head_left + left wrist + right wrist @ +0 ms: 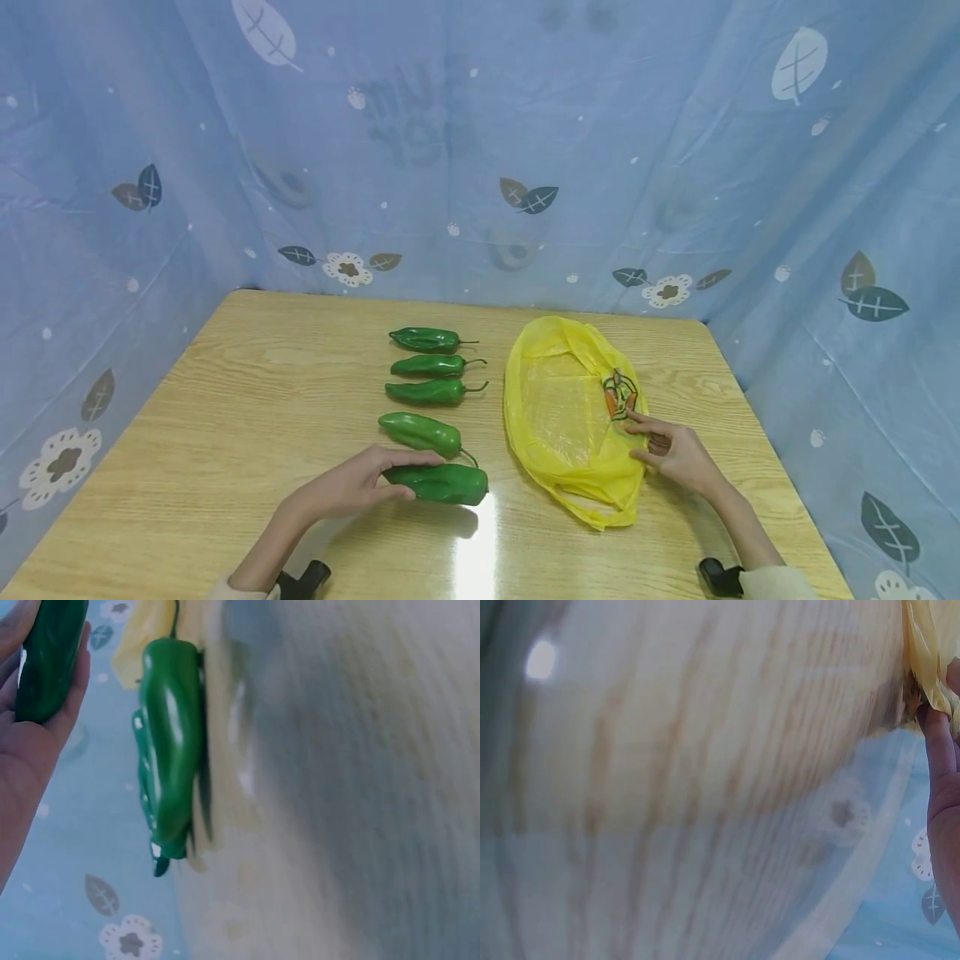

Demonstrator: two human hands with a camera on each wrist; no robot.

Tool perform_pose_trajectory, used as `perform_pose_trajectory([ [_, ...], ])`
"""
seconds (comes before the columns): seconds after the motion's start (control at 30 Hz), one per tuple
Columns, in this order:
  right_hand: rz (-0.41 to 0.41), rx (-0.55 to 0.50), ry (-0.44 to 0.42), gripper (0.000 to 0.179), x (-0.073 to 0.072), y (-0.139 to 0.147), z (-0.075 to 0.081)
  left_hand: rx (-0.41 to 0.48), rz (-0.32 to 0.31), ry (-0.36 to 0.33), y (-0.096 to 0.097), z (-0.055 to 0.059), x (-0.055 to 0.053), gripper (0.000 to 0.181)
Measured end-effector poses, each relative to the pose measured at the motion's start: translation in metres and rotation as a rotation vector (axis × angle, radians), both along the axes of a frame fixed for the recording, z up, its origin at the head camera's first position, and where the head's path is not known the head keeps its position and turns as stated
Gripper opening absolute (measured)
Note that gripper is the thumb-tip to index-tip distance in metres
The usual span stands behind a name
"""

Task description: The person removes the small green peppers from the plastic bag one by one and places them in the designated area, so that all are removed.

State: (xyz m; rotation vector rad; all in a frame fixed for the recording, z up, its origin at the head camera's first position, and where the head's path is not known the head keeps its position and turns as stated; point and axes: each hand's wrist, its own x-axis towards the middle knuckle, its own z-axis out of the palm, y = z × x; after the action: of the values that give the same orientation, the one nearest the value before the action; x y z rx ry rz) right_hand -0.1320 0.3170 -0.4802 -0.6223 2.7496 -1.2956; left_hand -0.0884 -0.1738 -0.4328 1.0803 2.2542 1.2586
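My left hand [352,483] grips a dark green pepper [442,484] between thumb and fingers, holding it just above the table; its shadow falls below. In the left wrist view, the same pepper [52,660] lies against the palm. Close behind it a lighter green pepper [422,433] rests on the table with its stem pointing right. My right hand [682,457] pinches the right edge of a yellow plastic bag [517,400], which lies with its mouth spread wide. In the right wrist view, the fingers [940,754] meet the bag's crumpled edge [924,645].
Three more green peppers lie in a row farther back: a near one [429,391], a middle one [429,365] and a far one [424,338]. The wooden table [247,400] is bordered by a blue patterned curtain [450,150] behind and at both sides.
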Motion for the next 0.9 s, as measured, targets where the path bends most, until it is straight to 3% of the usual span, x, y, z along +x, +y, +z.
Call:
perform_pose_trajectory([
  [0.33, -0.002, 0.005, 0.004, 0.037, 0.000, 0.001, -0.001, 0.025, -0.032, -0.019, -0.010, -0.015, 0.000, 0.045],
  [0.6, -0.011, 0.014, -0.003, 0.037, 0.001, 0.001, 0.000, -0.039, -0.023, -0.113, -0.023, -0.020, -0.002, 0.049],
  [0.9, 0.002, -0.004, -0.002, 0.037, 0.001, -0.001, 0.001, -0.034, -0.004, -0.180, -0.027, -0.027, -0.009, 0.047],
])
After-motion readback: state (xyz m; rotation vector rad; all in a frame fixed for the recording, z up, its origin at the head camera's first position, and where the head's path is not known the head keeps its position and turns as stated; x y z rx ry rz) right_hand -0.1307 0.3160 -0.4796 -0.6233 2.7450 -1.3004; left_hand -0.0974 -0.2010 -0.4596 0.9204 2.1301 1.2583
